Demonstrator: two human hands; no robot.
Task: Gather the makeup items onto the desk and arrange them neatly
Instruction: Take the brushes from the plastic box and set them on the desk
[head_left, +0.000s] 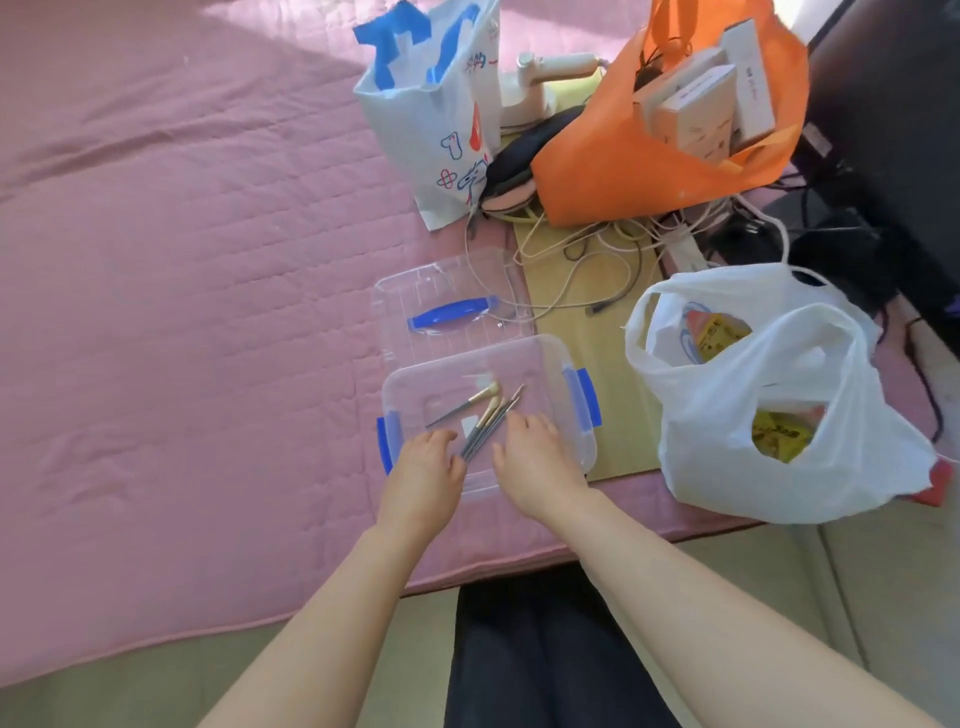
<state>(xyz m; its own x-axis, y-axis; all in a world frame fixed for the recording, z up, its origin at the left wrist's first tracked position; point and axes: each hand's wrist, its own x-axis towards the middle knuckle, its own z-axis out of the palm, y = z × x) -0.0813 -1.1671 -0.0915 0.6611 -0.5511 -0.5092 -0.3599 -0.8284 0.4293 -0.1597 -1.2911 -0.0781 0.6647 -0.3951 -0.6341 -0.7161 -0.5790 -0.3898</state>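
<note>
Brushes (485, 418) lie in a loose bundle on the floor of a clear plastic box (550, 364) with blue side latches, bristle heads pointing away from the person and thin grey handles fanning toward the near wall. One brush sits a little apart to the left, angled across the others. They look light and stiff in the handle, soft at the tips, and the slim round shafts are likely to roll or slip apart if pinched singly. The sensible hold would be around the handles together, near the middle of the bundle, keeping fingers off the bristles.

The left hand (428, 462) reaches into the box from the near left, palm down, fingers slightly curled, fingertips just beside the handle ends. The right hand (535, 452) is on the other side of the bundle, palm down, fingers spread and relaxed, tips near the handles. Both hands are unclenched and neither has closed on a brush; whether any fingertip actually touches a handle I cannot tell.

The box rests at the edge of a pink quilted cover (182, 260), its lid (447, 306) with a blue handle lying flat just behind it. Farther out stand a white plastic bag (769, 415), an orange bag (623, 171) holding cartons, a printed white bag (441, 130), and a tangle of cables (587, 249).
</note>
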